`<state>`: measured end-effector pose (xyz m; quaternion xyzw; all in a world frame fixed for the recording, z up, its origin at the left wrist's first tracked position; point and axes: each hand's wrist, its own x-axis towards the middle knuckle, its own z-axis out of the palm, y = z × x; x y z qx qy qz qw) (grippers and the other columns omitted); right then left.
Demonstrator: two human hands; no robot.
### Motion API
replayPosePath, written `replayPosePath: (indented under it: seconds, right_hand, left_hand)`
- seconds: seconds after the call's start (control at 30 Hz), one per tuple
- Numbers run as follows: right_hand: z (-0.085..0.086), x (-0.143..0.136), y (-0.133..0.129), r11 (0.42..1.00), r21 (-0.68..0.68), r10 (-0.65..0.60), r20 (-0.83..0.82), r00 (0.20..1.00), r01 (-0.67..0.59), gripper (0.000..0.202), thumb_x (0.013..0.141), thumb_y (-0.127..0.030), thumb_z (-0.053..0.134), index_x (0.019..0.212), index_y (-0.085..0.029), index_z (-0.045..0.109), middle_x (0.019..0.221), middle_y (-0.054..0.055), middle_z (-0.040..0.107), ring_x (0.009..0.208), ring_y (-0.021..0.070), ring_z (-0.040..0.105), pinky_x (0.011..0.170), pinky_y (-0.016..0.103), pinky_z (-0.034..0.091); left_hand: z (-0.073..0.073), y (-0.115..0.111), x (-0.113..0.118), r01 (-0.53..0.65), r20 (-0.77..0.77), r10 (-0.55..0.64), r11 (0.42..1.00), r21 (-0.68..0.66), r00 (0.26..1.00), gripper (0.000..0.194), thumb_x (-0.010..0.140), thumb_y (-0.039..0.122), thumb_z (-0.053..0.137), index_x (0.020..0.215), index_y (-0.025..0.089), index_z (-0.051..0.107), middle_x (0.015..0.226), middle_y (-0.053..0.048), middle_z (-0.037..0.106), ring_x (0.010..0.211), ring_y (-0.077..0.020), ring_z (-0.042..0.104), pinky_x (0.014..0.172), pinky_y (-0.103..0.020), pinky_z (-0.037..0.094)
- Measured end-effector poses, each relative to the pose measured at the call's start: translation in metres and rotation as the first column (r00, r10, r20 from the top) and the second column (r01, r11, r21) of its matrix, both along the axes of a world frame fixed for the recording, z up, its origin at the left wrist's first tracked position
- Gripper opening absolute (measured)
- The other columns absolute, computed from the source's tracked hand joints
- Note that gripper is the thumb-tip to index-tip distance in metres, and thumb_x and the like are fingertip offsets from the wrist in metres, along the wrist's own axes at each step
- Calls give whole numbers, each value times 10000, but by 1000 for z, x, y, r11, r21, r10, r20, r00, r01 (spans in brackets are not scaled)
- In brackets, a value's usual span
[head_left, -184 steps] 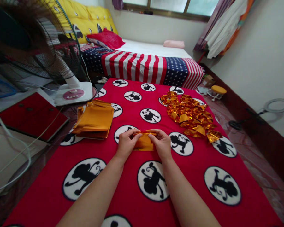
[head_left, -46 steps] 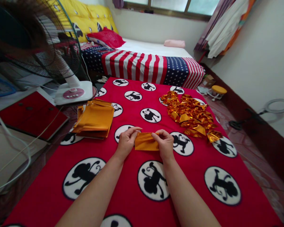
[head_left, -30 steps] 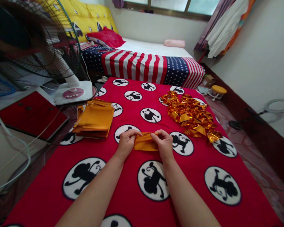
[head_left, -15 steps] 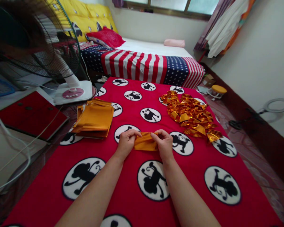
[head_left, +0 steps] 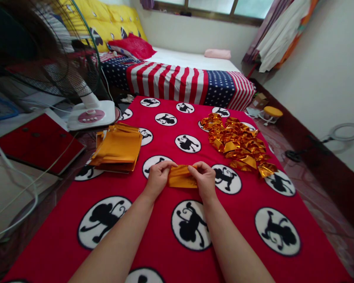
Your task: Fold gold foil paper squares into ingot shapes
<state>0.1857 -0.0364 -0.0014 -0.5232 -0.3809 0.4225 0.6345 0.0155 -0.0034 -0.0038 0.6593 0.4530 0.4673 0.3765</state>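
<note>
Between my two hands is a folded sheet of gold foil paper [head_left: 183, 179], a flat strip lying crosswise just above the red cloth. My left hand [head_left: 159, 175] pinches its left end and upper edge between thumb and fingers. At the other end, my right hand [head_left: 205, 177] grips the upper right corner, thumb on the near face. To the left rests a loose stack of flat gold foil sheets [head_left: 118, 145]. On the right lies a cluster of shiny folded gold foil pieces [head_left: 233, 143], set in rough rows.
Red cloth with monkey prints [head_left: 230, 243] covers the table. An electric fan [head_left: 91, 114] stands at the left beside a red-topped cabinet [head_left: 38, 141] with a white cable. Beyond are a bed [head_left: 177, 80], a yellow stool [head_left: 273, 111] and a ring light [head_left: 346, 131].
The folded foil strip has shifted very slightly to the right, with my left fingers sliding a little along its edge. The stack and the folded pieces have stayed put.
</note>
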Motion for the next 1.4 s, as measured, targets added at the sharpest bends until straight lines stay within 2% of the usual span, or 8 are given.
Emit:
replayPosePath:
  seconds: [0.43,1.0,1.4]
  right_hand:
    - [-3,2,1,1000,-1,-1,67,998,1,291,664,-411,808,701,-198,614,648,-26,588,594,128,525,581,256,422]
    - [5,-1,0,999,-32,11,52,999,-9,296,646,-402,813,685,-196,604,632,-31,574,575,120,508,558,249,406]
    - [4,0,0,999,-32,25,36,999,-24,277,663,-384,807,694,-194,608,639,-34,571,581,118,514,560,244,400]
  left_hand:
    - [0,0,-1,4,-7,-4,1000,-2,1000,247,876,207,501,835,185,744,822,-27,744,776,-158,667,756,-246,504]
    - [1,1,0,7,-29,-8,1000,-2,1000,253,867,190,492,839,188,743,846,-27,753,798,-162,677,770,-251,501]
    - [0,1,0,11,-27,-11,1000,3,1000,253,866,169,490,846,193,741,857,-21,752,809,-160,677,778,-247,499]
